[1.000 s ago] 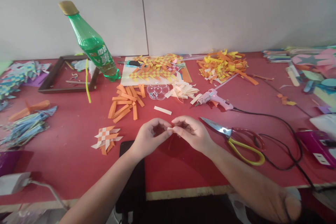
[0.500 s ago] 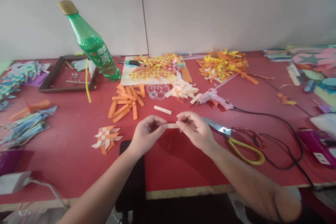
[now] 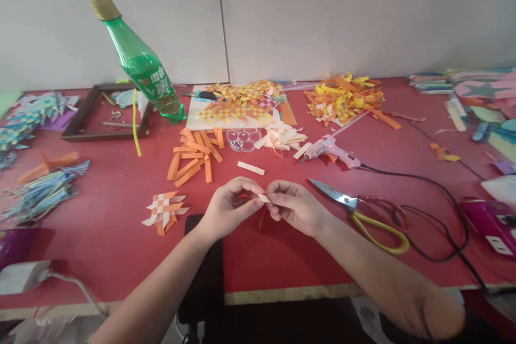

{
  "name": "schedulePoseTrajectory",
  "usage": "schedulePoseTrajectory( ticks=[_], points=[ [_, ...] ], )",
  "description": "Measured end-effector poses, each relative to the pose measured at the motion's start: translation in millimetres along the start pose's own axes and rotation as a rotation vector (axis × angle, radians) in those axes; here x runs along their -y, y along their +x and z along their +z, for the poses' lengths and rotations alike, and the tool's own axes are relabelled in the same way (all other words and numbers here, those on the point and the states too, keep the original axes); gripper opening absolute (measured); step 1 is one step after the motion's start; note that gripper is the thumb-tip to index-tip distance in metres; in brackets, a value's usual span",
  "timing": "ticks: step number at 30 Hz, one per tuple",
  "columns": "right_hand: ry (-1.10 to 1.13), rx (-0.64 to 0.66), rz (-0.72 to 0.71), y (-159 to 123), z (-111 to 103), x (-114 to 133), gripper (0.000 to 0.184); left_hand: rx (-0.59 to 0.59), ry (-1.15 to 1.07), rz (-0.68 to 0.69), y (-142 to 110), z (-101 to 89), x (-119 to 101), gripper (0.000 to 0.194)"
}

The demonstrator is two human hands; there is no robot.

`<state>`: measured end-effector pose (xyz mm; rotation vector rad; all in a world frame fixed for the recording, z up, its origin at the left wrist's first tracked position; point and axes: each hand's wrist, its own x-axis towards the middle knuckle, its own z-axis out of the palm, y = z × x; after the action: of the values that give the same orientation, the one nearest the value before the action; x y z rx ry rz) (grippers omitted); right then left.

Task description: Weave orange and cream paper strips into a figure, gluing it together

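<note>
A small cream paper strip (image 3: 263, 198) is pinched between my two hands above the red table (image 3: 258, 258). My left hand (image 3: 231, 207) grips it from the left between thumb and forefinger. From the other side, my right hand (image 3: 296, 207) closes its fingers on it; part of the strip is hidden by the fingertips. Just beyond the hands lies a loose cream strip (image 3: 250, 167). A woven orange and cream paper piece (image 3: 163, 210) rests left of my left hand. To the right of my right hand are scissors (image 3: 355, 207) with red and yellow handles.
Folded orange strips (image 3: 193, 156), a pile of cream strips (image 3: 282, 135) and a clear flower-shaped tray (image 3: 243, 138) lie further back. A pink glue gun (image 3: 332, 151) trails a black cord. A tall green bottle (image 3: 141, 64) stands by a dark frame (image 3: 97, 134); a phone-like black slab (image 3: 203, 263) sits near the front edge.
The strip, held out flat between both hands before, now shows only as a short piece. My right-hand fingers have curled in and moved closer to my left fingertips.
</note>
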<state>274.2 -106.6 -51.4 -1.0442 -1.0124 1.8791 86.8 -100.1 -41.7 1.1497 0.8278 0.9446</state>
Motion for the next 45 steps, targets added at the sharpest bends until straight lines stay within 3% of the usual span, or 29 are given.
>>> schedulePoseTrajectory(
  ticks=[5, 11, 21, 26, 29, 31, 39, 45],
  points=[
    [-0.088, 0.004, -0.049, -3, 2, 0, 0.023, 0.010, -0.036, 0.016, 0, 0.9, -1, 0.008],
    [-0.329, -0.174, -0.348, -13, 1, 15, 0.009, -0.044, -0.064, -0.069, -2, 1.5, -1, 0.015],
    [-0.654, -0.015, -0.371, -17, 9, 5, 0.011, 0.013, -0.053, -0.156, -2, 2.3, -4, 0.021],
    [-0.976, -0.222, -0.533, -11, -1, 5, 0.006, -0.075, -0.068, -0.113, -2, 2.0, -4, 0.018],
    [-1.164, -0.381, -0.598, -6, -14, 0, 0.023, -0.180, -0.113, -0.075, 0, -0.6, 0, 0.019],
    [-1.263, -0.412, -0.608, -3, -20, -4, 0.031, -0.230, -0.152, -0.072, 1, -2.6, 3, 0.019],
    [-1.408, -0.179, -0.713, -8, -7, -2, 0.022, -0.243, -0.286, -0.154, 3, -4.5, 0, 0.019],
    [-1.423, -0.260, -0.709, -7, -10, -1, 0.027, -0.305, -0.342, -0.161, 5, -6.2, -2, 0.021]
  ],
)
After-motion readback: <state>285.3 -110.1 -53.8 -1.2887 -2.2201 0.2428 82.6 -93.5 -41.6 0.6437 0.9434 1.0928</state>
